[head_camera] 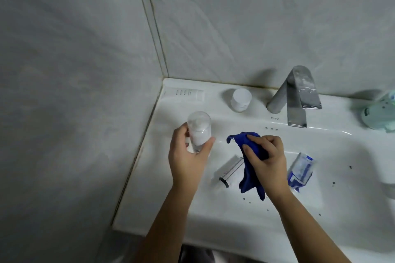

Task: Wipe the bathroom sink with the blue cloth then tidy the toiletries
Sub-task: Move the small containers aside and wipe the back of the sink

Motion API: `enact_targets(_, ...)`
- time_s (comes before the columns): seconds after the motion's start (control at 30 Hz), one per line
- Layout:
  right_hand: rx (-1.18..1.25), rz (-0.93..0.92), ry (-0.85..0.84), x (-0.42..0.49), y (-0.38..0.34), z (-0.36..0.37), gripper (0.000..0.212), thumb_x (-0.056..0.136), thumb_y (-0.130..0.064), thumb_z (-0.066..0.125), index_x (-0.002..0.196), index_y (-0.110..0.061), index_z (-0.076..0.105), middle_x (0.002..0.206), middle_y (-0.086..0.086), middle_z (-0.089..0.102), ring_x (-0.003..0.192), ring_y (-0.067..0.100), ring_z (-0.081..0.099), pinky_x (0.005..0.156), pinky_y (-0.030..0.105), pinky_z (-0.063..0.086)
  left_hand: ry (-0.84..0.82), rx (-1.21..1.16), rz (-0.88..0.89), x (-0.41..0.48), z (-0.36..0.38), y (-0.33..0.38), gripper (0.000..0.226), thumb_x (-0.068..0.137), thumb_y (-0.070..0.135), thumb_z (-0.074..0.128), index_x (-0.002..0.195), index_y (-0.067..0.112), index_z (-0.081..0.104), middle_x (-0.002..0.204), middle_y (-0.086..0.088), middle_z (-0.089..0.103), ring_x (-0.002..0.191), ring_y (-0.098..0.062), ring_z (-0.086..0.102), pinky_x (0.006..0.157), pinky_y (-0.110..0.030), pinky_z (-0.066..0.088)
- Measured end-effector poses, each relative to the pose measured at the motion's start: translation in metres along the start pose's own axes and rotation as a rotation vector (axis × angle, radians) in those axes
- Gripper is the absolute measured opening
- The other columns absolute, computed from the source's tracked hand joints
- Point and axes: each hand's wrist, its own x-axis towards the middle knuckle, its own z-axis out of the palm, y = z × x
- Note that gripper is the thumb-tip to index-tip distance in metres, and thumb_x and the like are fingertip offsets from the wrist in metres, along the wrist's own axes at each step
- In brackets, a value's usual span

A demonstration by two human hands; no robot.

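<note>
My right hand (266,156) grips the blue cloth (250,174) over the left part of the white sink (224,215), the cloth hanging down below my fingers. My left hand (188,156) holds a clear bottle (198,132) with a white inner part, upright above the sink's left ledge. A silver-and-clear tube (229,168) with a black cap lies in the basin between my hands. To the right of my right hand lies a blue-and-white tube (300,171). A white jar (241,100) stands on the back ledge, and a white tube (186,93) lies flat in the back-left corner.
A metal faucet (296,96) rises at the back centre. A pale green dispenser (379,111) lies on the right back ledge. Dark specks dot the basin on the right. Tiled walls close in at the left and behind.
</note>
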Motion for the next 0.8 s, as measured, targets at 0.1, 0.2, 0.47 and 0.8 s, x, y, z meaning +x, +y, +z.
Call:
enact_targets(0.1,0.005,0.049,0.071,-0.003,0.015,-0.052,0.026,0.08,-0.01,0.069,0.102,-0.023,0.066,0.102,-0.002,0.044,0.091,-0.007,0.049,0.077,-0.002,0.034,-0.157,-0.05,-0.041,-0.031,0.028,0.035,0.058,0.063,0.026,0.083,0.098,0.047,0.043,0.093,0.03,0.052,0.084,-0.003,0.056,0.066,-0.001,0.038)
enact_targets(0.2,-0.012,0.075,0.132,-0.005,0.03,-0.107,0.024,0.081,-0.01,0.068,0.102,-0.02,0.067,0.103,0.0,0.045,0.089,-0.012,0.047,0.074,-0.003,0.033,-0.289,-0.085,-0.019,-0.063,0.061,0.065,0.055,0.062,0.029,0.082,0.097,0.047,0.044,0.094,0.032,0.052,0.087,0.007,0.052,0.067,0.0,0.036)
enact_targets(0.47,-0.079,0.1,0.324,-0.001,0.062,-0.235,0.024,0.08,-0.013,0.069,0.101,-0.024,0.066,0.102,0.0,0.046,0.09,-0.014,0.047,0.077,-0.003,0.034,-0.528,-0.191,-0.066,-0.122,0.162,0.125,0.055,0.065,0.029,0.083,0.095,0.053,0.044,0.096,0.034,0.057,0.089,0.002,0.055,0.07,-0.007,0.041)
enact_targets(0.8,-0.136,0.194,0.459,0.025,0.102,-0.355,0.021,0.082,-0.019,0.067,0.102,-0.026,0.066,0.102,-0.003,0.044,0.086,-0.014,0.046,0.07,-0.002,0.032,-0.757,-0.276,-0.121,-0.154,0.293,0.172,0.049,0.069,0.009,0.079,0.107,0.028,0.053,0.103,0.02,0.06,0.087,0.006,0.058,0.067,-0.004,0.043)
